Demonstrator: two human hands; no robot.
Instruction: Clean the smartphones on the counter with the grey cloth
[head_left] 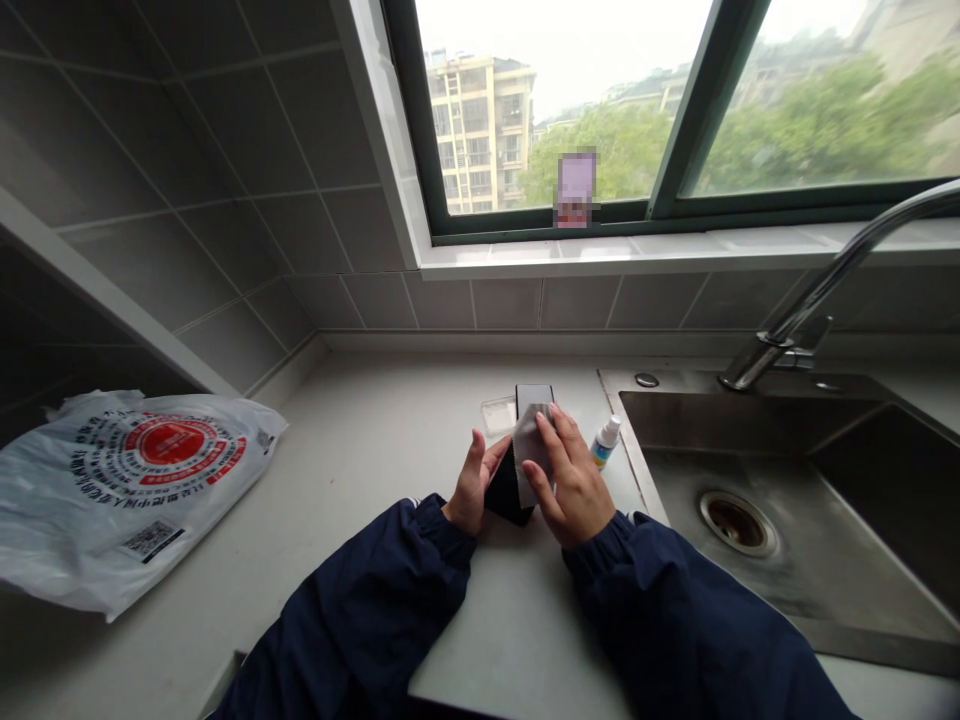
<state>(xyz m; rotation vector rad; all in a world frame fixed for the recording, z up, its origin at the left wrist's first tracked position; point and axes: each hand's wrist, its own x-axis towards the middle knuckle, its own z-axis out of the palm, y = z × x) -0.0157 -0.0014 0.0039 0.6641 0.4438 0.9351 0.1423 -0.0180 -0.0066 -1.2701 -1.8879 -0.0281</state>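
Observation:
My left hand (474,487) grips the left edge of a black phone (508,492), its thumb raised clear of the surface. Across the phone's face lies a grey cloth (531,455). My right hand (574,485) presses this cloth down, fingers laid over it and thumb near its lower edge. Above the cloth shows a pale, dark-rimmed panel (535,392); I cannot tell if it belongs to the same phone. A clear plastic case (498,416) lies on the counter just beyond my left hand. A small white spray bottle (606,440) with a blue and yellow label is right of my right hand.
A stainless steel sink (817,560) with a chrome tap (780,325) is on the right. On the left, a white plastic bag (67,530) with red and black print lies on the pale counter (367,440). A window (551,120) rises behind the tiled backsplash.

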